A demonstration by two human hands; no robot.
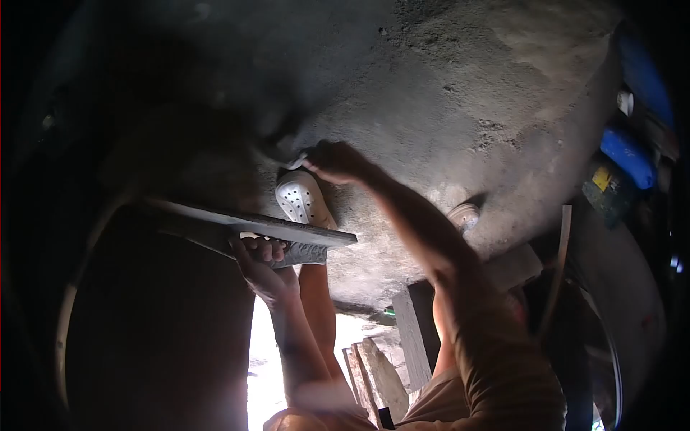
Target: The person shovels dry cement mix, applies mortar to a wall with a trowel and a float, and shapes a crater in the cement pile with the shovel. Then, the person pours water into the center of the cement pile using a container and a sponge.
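One white perforated clog [300, 195] covers a foot on the rough concrete floor [431, 93], its toe pointing away from the person. On the near side of this clog, to its left, the left hand [262, 262] has its fingers curled closed around the underside of a grey board [287, 228]. The board appears nearly edge-on, its right end passing in front of the clog's heel; a rough, dark grey piece [305, 253] sits beneath it, its kind unclear. Just right of and beyond the clog's toe, the blurred right hand [334, 161] is closed, with a small pale implement [296, 160] at its fingers; blur and shadow hide the implement's far end. Well to the clog's right stands the other foot in a pale clog [464, 215], partly behind the right forearm [413, 215]. Farther right of the landmark clog lie a blue container [627, 154] and an upright wooden slat [557, 266]. Wooden planks [384, 377] lean on its near side, between the person's legs.
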